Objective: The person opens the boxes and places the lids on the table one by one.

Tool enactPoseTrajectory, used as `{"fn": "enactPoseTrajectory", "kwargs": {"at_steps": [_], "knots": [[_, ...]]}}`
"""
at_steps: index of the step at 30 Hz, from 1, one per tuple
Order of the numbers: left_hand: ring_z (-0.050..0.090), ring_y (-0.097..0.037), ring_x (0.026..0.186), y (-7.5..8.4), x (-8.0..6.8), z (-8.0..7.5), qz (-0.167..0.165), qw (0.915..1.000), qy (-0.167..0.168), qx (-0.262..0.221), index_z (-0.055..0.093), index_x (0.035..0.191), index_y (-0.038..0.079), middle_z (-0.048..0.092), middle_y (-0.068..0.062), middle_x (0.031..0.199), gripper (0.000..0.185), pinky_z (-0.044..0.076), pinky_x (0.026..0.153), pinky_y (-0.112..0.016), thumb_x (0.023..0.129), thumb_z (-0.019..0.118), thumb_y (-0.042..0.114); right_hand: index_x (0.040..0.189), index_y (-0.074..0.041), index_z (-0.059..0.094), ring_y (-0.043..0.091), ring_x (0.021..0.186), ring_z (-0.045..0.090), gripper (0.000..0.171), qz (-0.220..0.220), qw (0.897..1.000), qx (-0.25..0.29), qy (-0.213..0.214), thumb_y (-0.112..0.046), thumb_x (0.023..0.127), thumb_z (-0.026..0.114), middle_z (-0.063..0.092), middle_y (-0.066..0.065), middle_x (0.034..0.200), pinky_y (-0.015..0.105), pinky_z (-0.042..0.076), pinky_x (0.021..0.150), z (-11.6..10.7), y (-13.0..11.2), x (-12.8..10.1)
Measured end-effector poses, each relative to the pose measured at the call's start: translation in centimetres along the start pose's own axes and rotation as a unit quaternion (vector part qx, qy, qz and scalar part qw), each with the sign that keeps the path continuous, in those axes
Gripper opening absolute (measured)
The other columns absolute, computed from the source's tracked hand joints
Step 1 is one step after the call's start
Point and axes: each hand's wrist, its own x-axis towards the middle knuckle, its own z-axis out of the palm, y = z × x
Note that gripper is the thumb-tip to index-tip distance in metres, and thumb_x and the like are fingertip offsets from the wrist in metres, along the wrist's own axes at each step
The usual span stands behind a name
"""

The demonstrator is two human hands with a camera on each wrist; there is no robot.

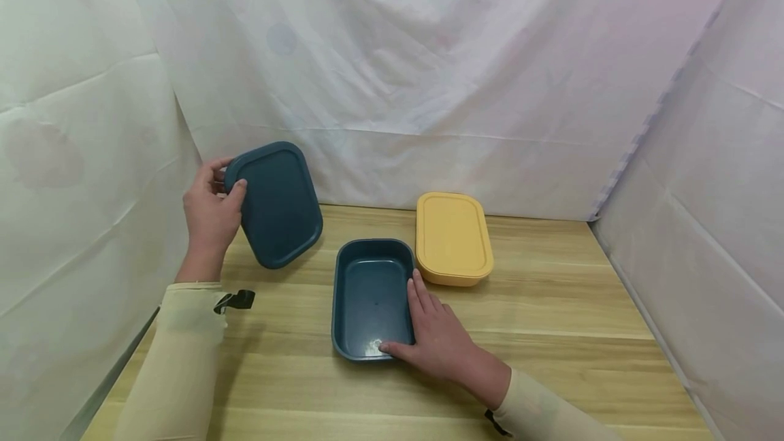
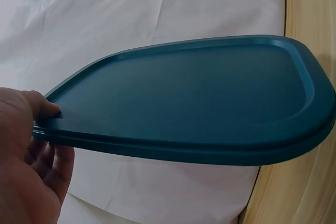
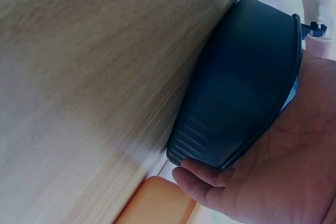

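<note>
1. Right hand (image 1: 437,339), fingers straight, resting against an open dark-blue rounded-rectangular plastic container (image 1: 375,305) on the wood-grain table (image 1: 551,339).
2. Left hand (image 1: 212,213), pinching a tilted, flat dark-blue lid (image 1: 275,203).
3. Lidded yellow rounded-rectangular box (image 1: 454,233), beside the container.

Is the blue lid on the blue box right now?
No, the left hand holds the blue lid apart from the uncovered blue box.
</note>
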Motion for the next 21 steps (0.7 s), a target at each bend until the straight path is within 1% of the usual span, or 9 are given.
{"fn": "enactPoseTrajectory", "kwargs": {"at_steps": [4,8,14,18,21], "knots": [[0.059,-0.015,0.101,0.03,0.03,-0.04,0.012,0.9997,0.000,0.019,0.066,0.151,0.014,0.068,-0.014,0.118,0.041,0.046,0.083,-0.024,0.110,0.068,0.019,0.175,0.001,0.015,0.041,0.162,0.033,0.130,-0.001,1.000,-0.003,0.001,-0.089,0.093,0.060,0.003,0.016,0.185,0.062,0.043,0.119,0.02,0.01,-0.01],[0.063,-0.022,0.101,-0.19,0.02,-0.10,0.026,0.9991,-0.001,0.033,0.068,0.149,0.013,0.070,-0.016,0.118,0.040,0.046,0.083,-0.024,0.110,0.069,0.018,0.175,0.001,0.015,0.042,0.162,0.033,0.129,-0.001,1.000,-0.001,0.001,-0.087,0.094,0.062,0.003,0.016,0.185,0.063,0.042,0.119,-0.03,-0.06,-0.03],[0.066,-0.030,0.104,-0.56,0.10,-0.14,0.037,0.9980,-0.002,0.052,0.068,0.149,0.016,0.072,-0.017,0.118,0.040,0.045,0.083,-0.024,0.109,0.071,0.021,0.176,0.000,0.014,0.041,0.162,0.033,0.130,0.001,1.000,0.000,0.000,-0.089,0.093,0.059,0.001,0.014,0.185,0.062,0.042,0.119,-0.08,-0.10,-0.05],[0.067,-0.032,0.104,-0.56,0.13,-0.14,0.042,0.9972,-0.002,0.062,0.068,0.149,0.016,0.073,-0.017,0.118,0.041,0.046,0.083,-0.023,0.109,0.071,0.022,0.176,0.000,0.014,0.042,0.162,0.034,0.130,0.001,1.000,0.000,0.001,-0.090,0.093,0.058,0.000,0.014,0.185,0.062,0.043,0.118,0.00,-0.02,-0.03],[0.069,-0.032,0.104,-0.47,0.07,-0.14,0.051,0.9962,-0.002,0.071,0.069,0.148,0.015,0.073,-0.016,0.119,0.040,0.046,0.084,-0.022,0.109,0.072,0.021,0.176,0.000,0.014,0.041,0.162,0.034,0.130,0.000,1.000,-0.001,0.002,-0.091,0.093,0.058,0.000,0.013,0.185,0.062,0.043,0.118,0.07,0.04,0.02]]}}
